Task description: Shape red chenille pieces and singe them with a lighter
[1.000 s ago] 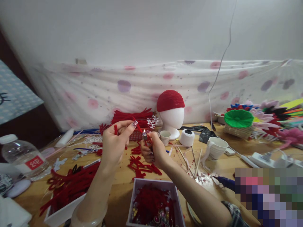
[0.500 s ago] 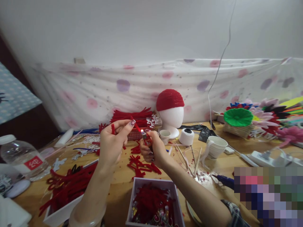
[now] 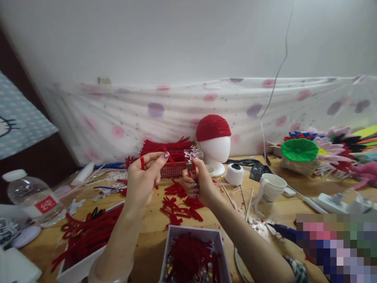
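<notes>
Between the thumb and fingers of my left hand (image 3: 141,182) is a red fuzzy chenille strip (image 3: 171,160), its tip pointing toward the lighter. More of the red strip shows behind the fingers. My right hand (image 3: 203,184) is wrapped round a red lighter (image 3: 191,170) held upright, thumb at its metal top. No flame shows on it. The two hands are apart, raised above the table. Beneath them lie cut red chenille pieces (image 3: 173,210). A lilac box (image 3: 165,255) with red pieces and shiny gems stands nearest me.
At the back are a white foam head (image 3: 219,151) with a red cap and a red basket (image 3: 173,169) of chenille stems. A thread spool (image 3: 234,175), a white cup (image 3: 273,186) and a power strip (image 3: 326,202) are at right. A bottle (image 3: 32,196) stands left.
The lighter's flame has gone out. My right hand has moved slightly right, away from the strip. My left hand still grips the strip. The view has shifted a little.
</notes>
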### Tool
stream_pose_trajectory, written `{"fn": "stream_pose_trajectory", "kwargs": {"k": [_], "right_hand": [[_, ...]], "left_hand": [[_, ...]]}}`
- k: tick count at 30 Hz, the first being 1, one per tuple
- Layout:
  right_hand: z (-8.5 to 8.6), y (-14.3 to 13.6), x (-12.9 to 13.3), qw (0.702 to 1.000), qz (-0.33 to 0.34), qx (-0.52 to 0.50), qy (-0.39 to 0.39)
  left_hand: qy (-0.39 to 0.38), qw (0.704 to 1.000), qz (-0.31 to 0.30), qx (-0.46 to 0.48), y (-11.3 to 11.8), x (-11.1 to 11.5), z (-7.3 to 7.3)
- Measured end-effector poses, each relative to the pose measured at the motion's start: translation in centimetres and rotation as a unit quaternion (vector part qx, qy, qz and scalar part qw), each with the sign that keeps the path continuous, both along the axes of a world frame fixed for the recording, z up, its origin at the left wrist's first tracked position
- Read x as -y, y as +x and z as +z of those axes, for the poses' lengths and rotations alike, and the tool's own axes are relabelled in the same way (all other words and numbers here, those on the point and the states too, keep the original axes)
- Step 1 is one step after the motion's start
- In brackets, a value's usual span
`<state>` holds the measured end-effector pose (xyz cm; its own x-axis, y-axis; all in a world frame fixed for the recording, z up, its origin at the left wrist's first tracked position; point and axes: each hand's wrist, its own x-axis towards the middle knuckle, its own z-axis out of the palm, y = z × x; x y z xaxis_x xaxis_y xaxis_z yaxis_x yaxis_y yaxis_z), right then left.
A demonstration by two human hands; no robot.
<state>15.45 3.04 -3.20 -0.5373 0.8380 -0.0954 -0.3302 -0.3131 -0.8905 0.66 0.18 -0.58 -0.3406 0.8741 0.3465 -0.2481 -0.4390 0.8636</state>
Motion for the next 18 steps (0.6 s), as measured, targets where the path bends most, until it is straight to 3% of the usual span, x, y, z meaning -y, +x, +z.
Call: {"fn": "stream_pose_trajectory", "kwargs": {"k": [7, 10, 12, 15, 16, 18], "right_hand": [[-0.6, -0.8, 0.2, 0.999, 0.026, 0.036, 0.004], [-0.1, -0.3, -0.1, 1.000, -0.016, 0.023, 0.004], [0.3, 0.5, -0.4, 0.998, -0.054, 0.002, 0.015], [0.9, 1.6, -0.8, 0.995, -0.085, -0.015, 0.042], [1.0, 1.9, -0.9, 0.995, -0.086, -0.014, 0.046], [1.0, 1.9, -0.9, 0.995, -0.080, -0.007, 0.057]], "left_hand": [[0.004, 1.000, -0.002, -0.013, 0.0, -0.3, -0.3], [-0.012, 0.994, -0.029, -0.107, -0.9, 0.1, -0.3], [-0.045, 0.960, -0.110, -0.252, -1.6, 0.5, -0.2], [-0.111, 0.861, -0.258, -0.423, -2.1, 1.0, 0.1], [-0.123, 0.845, -0.281, -0.438, -2.0, 1.0, 0.1], [-0.131, 0.850, -0.281, -0.426, -1.6, 0.8, 0.1]]}}
